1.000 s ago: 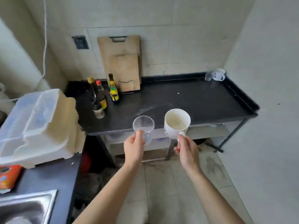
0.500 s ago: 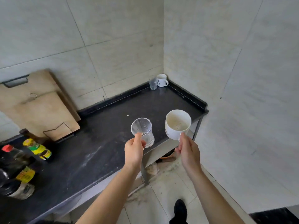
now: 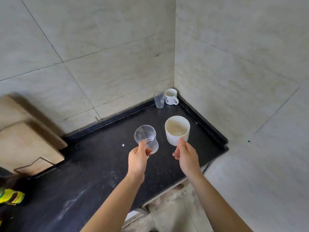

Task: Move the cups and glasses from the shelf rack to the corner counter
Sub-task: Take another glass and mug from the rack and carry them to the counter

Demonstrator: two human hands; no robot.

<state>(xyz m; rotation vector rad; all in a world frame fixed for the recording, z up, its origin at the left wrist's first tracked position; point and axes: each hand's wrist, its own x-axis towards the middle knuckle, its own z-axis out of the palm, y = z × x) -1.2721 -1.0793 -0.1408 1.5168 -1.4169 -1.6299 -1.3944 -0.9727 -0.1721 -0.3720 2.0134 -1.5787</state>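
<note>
Over the black table (image 3: 93, 178), the left hand (image 3: 138, 159) pinches a clear ribbed glass (image 3: 147, 139) near its base, tilted mouth-up. At its three o'clock, the right hand (image 3: 186, 155) has its grip closed on a white mug (image 3: 177, 130), stained tan inside. In the twelve o'clock corner, a second glass (image 3: 158, 99) and a patterned mug (image 3: 170, 96) stand side by side.

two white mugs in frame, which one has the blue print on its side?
The small mug standing in the counter's corner beside a clear glass. The larger mug in the right hand looks plain.
</note>
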